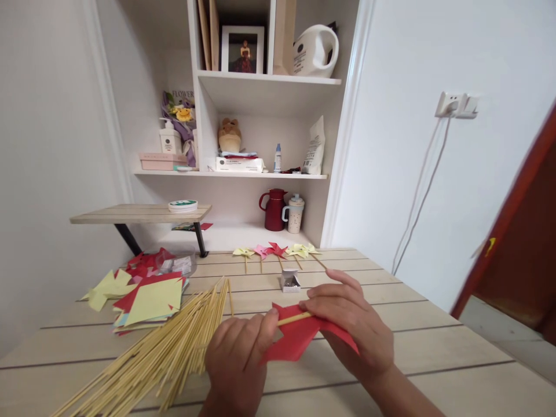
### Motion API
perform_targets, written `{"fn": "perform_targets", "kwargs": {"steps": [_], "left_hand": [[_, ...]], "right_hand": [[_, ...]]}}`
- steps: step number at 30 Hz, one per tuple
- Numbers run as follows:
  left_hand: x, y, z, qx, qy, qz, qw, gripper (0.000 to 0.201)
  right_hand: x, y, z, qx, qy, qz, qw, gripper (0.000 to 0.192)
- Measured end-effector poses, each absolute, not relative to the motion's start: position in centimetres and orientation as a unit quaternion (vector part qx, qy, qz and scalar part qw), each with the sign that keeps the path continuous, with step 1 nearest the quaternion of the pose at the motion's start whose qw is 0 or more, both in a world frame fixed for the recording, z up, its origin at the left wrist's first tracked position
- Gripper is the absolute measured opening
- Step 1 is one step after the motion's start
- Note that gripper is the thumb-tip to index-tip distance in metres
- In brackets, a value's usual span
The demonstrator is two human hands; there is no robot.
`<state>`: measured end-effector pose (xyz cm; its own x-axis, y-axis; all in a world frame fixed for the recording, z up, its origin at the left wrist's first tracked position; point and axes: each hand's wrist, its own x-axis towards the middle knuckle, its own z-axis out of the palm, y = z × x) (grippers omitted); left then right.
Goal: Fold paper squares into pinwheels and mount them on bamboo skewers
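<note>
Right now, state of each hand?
Left hand: closed, pinching the wooden stick against the red paper pinwheel.
Right hand: fingers partly curled, resting on the pinwheel and stick.

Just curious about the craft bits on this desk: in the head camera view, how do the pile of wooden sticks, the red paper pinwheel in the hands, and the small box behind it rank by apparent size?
1. Pile of wooden sticks
2. Red paper pinwheel, partly covered by the hands
3. Small box, though it lies farther from the camera
</note>
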<state>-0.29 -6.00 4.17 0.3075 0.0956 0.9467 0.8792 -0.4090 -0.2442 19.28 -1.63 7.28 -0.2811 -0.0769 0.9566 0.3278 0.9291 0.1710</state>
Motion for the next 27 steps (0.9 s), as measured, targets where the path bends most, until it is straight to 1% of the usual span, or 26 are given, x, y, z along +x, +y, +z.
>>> {"fn": "perform_targets", "kwargs": {"steps": [3,11,17,27], "left_hand": [[-0.2,-6.0,4.3,-0.693,-0.352,-0.476,0.412,0.015],[0.0,-6.0,3.6,-0.687,-0.358,-0.49,0.4,0.015],[0.3,-5.8,3.7,-0.679,-0.36,-0.506,0.392,0.011],[0.0,-4.8,3.2,-0.671,-0.37,-0.503,0.4,0.018]], "right_hand": [[19.1,-1.8,7.4,-0.091,-0.783,-0.168,0.593,0.013],[18.8,-2.2,7.7,-0.106,-0.779,-0.157,0.598,0.024],[18.7,-2.2,7.8,-0.122,-0.783,-0.133,0.595,0.021],[18.2,-1.1,7.0,-0.144,-0.775,-0.117,0.605,0.016]]}}
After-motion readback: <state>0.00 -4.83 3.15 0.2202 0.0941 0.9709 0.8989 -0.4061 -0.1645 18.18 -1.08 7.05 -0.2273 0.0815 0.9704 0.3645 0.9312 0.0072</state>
